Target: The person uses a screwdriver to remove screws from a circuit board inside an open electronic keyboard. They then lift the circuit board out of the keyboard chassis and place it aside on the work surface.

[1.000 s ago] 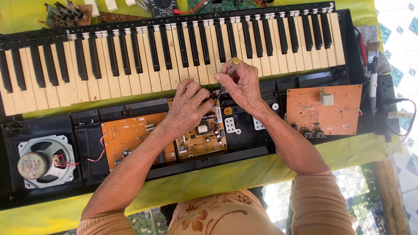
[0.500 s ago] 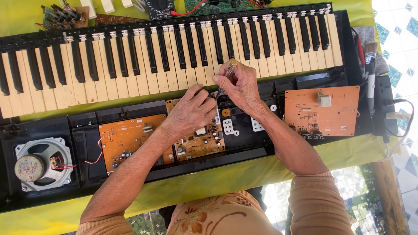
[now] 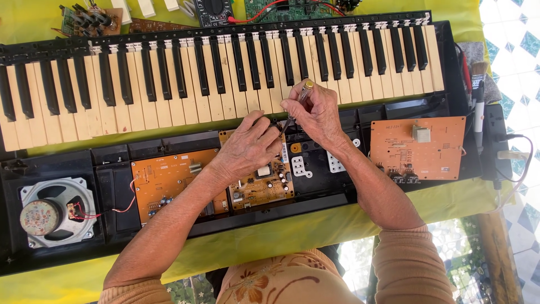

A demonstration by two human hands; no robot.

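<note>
While right hand (image 3: 318, 112) grips small screwdriver (image 3: 298, 101) with yellow cap, tip points down at centre circuit board (image 3: 259, 177), middle of frame. Left hand (image 3: 247, 149) rests curled on that board, holding it steady; we cannot tell if it grasps anything. We judge: keep driver upright, press lightly. Keys (image 3: 225, 73) above. Orange board (image 3: 169, 180) at left, speaker (image 3: 53, 217) lower left, second orange board (image 3: 419, 146) at right. Left fingers crowd driver tip.
</note>
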